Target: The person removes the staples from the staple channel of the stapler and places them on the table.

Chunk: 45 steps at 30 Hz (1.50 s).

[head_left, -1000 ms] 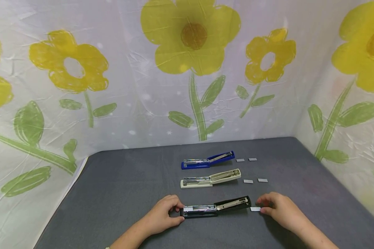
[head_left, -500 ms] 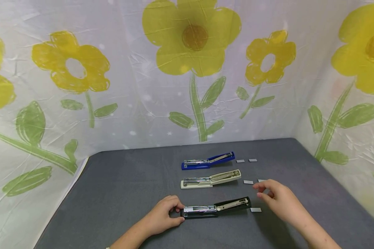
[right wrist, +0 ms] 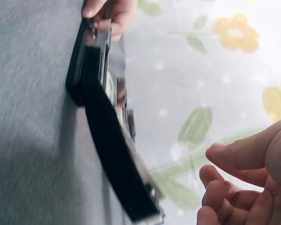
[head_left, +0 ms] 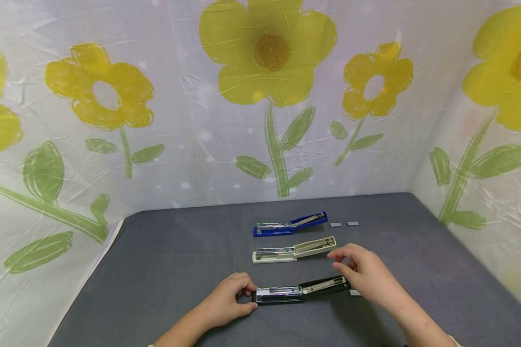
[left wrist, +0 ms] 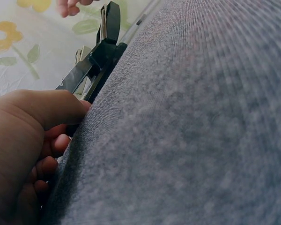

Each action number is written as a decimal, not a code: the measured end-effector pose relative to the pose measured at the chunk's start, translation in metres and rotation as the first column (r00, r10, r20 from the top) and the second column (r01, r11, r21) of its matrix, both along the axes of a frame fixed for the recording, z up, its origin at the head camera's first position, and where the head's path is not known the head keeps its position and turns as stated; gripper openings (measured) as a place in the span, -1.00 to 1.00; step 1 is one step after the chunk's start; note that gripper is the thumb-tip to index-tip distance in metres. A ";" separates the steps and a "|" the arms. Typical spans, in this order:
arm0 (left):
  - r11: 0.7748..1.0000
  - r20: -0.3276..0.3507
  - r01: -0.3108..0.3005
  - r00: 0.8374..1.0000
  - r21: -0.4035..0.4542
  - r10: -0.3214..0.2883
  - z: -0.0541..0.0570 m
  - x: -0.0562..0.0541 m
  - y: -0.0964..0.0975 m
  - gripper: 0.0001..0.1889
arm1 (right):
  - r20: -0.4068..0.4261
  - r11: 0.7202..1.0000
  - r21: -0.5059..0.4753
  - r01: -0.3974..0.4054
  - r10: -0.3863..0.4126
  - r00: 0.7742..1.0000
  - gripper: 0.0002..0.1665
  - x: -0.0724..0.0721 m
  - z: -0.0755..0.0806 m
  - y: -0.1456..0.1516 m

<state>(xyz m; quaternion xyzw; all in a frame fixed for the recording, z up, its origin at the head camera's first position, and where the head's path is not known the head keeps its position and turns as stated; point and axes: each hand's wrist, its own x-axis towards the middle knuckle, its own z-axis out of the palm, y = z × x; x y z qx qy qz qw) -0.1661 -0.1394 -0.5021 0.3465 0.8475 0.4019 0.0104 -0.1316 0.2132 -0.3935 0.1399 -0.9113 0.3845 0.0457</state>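
Note:
An opened black stapler point(head_left: 282, 294) lies on the grey cloth, its top arm tilted up to the right. My left hand point(head_left: 232, 299) pinches its left end between thumb and fingers, and a short pale strip lies in the metal channel there. Above the raised arm hovers my right hand point(head_left: 362, 270), fingers loosely bent; in the right wrist view its thumb point(right wrist: 243, 152) and fingers are apart with nothing visible between them. A strip of staples point(head_left: 355, 292) beside the black stapler is partly hidden by that hand.
Behind lie an opened white stapler point(head_left: 275, 254) and an opened blue stapler point(head_left: 273, 229). Two strips of staples point(head_left: 335, 224) sit right of the blue one. My right hand covers the spot right of the white stapler. A flowered curtain point(head_left: 191, 144) encloses the table.
My right hand has lifted off the staple strip by the black stapler and moved up, then left over the raised arm. The strip stays in place. My left hand has not moved.

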 end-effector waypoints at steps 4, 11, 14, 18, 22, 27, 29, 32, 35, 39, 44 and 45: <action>1.000 0.009 0.001 1.000 -0.003 -0.001 0.000 0.000 0.000 -0.74 | 0.015 0.999 -0.020 -0.040 0.040 0.999 -0.81 -0.003 0.000 -0.013; 1.000 0.018 0.003 1.000 -0.007 -0.003 0.000 0.000 0.000 -0.74 | 0.008 0.993 0.011 -0.118 0.118 0.993 -0.81 -0.007 -0.003 -0.037; 1.000 0.019 0.005 1.000 -0.001 -0.005 0.001 0.000 0.000 -0.74 | 0.023 0.988 0.021 -0.156 0.156 0.988 -0.81 -0.008 -0.006 -0.047; 1.000 0.018 0.007 1.000 0.005 -0.007 0.001 0.000 -0.001 -0.73 | 0.039 0.977 0.025 -0.210 0.208 0.977 -0.82 -0.010 -0.009 -0.062; 1.000 0.014 0.007 1.000 0.010 -0.007 0.001 0.000 -0.001 -0.73 | 0.044 0.963 0.038 -0.268 0.266 0.963 -0.84 -0.012 -0.014 -0.076; 1.000 -0.005 0.010 1.000 0.016 -0.010 0.000 0.000 -0.001 -0.73 | 0.047 0.931 0.107 -0.348 0.345 0.937 -0.89 -0.014 -0.022 -0.091; 1.000 -0.007 0.012 1.000 0.017 -0.012 0.000 -0.001 0.000 -0.72 | 0.059 0.919 0.144 -0.367 0.362 0.930 -0.90 -0.014 -0.025 -0.095; 1.000 0.002 0.012 1.000 0.015 -0.012 -0.001 -0.001 0.000 -0.72 | 0.070 0.909 0.196 -0.369 0.362 0.930 -0.91 -0.014 -0.029 -0.100; 1.000 0.019 0.010 1.000 0.008 -0.010 -0.002 -0.001 0.000 -0.72 | 0.053 0.911 0.226 -0.345 0.342 0.938 -0.93 -0.014 -0.032 -0.103; 1.000 0.030 0.005 1.000 -0.001 -0.005 -0.001 -0.001 0.000 -0.72 | 0.016 0.918 0.256 -0.303 0.310 0.951 -0.94 -0.014 -0.033 -0.103; 1.000 0.024 0.001 1.000 -0.001 -0.001 -0.001 -0.001 0.000 -0.72 | 0.044 0.912 0.264 -0.314 0.314 0.949 -0.91 -0.014 -0.036 -0.103; 1.000 0.022 0.001 1.000 -0.002 -0.001 -0.001 -0.001 -0.001 -0.72 | 0.050 0.911 0.261 -0.319 0.318 0.947 -0.92 -0.014 -0.037 -0.103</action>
